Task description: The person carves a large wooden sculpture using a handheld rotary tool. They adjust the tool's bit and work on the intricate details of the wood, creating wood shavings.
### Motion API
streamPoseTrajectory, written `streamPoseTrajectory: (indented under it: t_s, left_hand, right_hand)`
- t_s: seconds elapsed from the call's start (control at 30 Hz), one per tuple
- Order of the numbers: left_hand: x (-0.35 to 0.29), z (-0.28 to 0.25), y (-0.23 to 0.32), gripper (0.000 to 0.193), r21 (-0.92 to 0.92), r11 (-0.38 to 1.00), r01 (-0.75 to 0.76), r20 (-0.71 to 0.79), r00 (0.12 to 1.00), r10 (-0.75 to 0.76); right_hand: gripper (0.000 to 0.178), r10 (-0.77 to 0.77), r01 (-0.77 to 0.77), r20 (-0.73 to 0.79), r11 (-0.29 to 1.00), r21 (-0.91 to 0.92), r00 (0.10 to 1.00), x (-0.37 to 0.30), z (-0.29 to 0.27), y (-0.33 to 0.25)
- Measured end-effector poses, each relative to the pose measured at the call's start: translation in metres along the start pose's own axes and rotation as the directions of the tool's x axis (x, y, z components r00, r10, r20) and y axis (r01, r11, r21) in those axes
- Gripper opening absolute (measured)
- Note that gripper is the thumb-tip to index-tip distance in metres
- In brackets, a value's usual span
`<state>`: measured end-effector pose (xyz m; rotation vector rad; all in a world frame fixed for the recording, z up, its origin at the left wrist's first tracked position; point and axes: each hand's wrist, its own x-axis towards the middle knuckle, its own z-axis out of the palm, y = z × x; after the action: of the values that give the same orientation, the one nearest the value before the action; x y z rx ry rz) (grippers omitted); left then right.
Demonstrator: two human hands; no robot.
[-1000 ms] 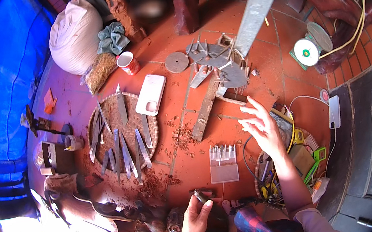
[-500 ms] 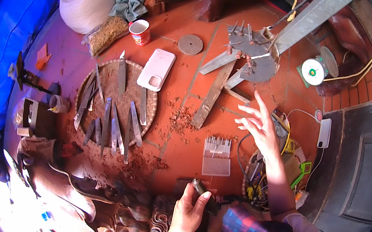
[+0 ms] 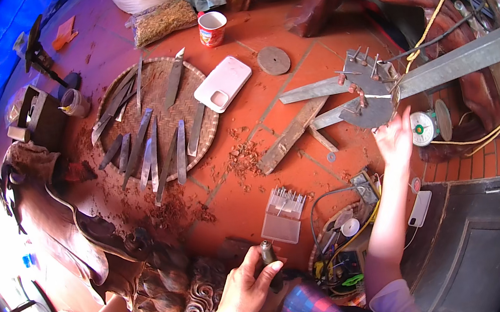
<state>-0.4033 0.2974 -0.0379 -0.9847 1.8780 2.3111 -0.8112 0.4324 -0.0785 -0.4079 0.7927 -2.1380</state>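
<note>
The left hand (image 3: 243,292), low in the middle of the frame, had its thumb and fingers wrapped round a dark metal tool shaped like a fat pen (image 3: 268,252), tip up. The right hand (image 3: 394,140), right of centre, had its fingers spread, with nothing seen in them. They were near a dark grey, flat metal stand (image 3: 371,116) with thin bits sticking up; I could not tell if they touched it. Some cutting looked done, because curly red-brown wood shavings (image 3: 244,160) lay mid-frame. No new bit had been picked up that I could see. A clear plastic case (image 3: 282,230) of thin bits lay open, lower middle. A dark brown carved wooden piece (image 3: 160,288) sat lower left; how much carving was left, I could not tell.
</note>
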Motion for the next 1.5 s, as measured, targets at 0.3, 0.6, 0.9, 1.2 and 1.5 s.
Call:
streamPoseTrajectory:
  t_s: [0.3,0.6,0.9,1.2,1.5]
  left_hand:
    - [-0.003,-0.005,0.005,0.023,0.069,0.993,0.092,0.025,0.995,-0.094]
    - [-0.004,0.0,-0.007,0.026,0.08,0.997,-0.022,-0.019,1.0,0.023]
    - [-0.002,0.002,-0.003,0.027,0.103,0.992,-0.068,-0.036,0.997,0.072]
    - [-0.005,0.001,0.001,0.034,0.111,0.993,0.025,-0.032,0.999,-0.021]
    - [-0.005,-0.003,0.004,0.034,0.159,0.983,0.092,0.019,0.995,-0.097]
  right_hand:
    - [0.043,0.069,-0.088,-0.087,0.968,-0.234,0.994,0.029,0.036,-0.012]
    - [0.05,0.009,-0.113,-0.205,0.856,-0.505,0.979,0.05,0.031,-0.019]
    - [0.054,0.172,-0.173,-0.036,0.909,-0.379,0.984,0.069,0.013,-0.027]
    - [0.056,0.179,-0.155,0.037,0.924,-0.35,0.983,0.063,0.007,-0.024]
    - [0.053,-0.292,0.134,-0.326,0.892,-0.432,0.899,0.052,0.016,-0.04]
